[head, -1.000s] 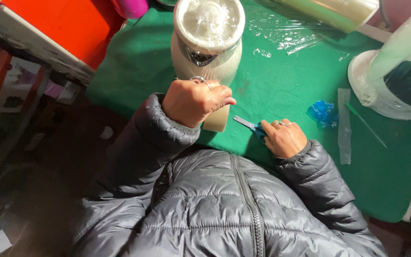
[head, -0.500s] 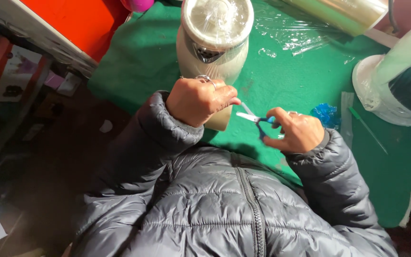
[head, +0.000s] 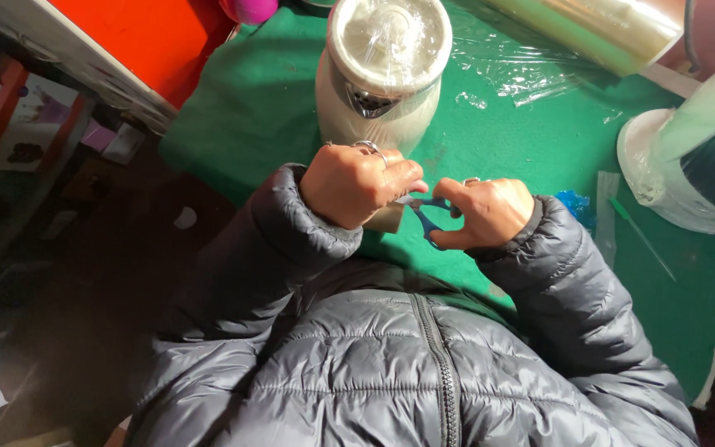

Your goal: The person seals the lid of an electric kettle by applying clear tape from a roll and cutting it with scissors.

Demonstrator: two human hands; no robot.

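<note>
Two hands met above the green-covered bench [head: 275, 99]. Left hand [head: 356, 184] was clenched around a small cream-coloured piece [head: 384, 218], barely visible beneath it. Right hand [head: 490, 211] gripped small blue-handled scissors [head: 425, 213], blades pointing to nine o'clock, touching that piece. At twelve o'clock stood a film-wrapped cream plastic appliance [head: 382, 70].

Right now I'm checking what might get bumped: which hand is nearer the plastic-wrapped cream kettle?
Left. The left hand is clenched just below the kettle, close to its base. The right hand, holding blue scissors, sits farther off to the kettle's lower right.
</note>
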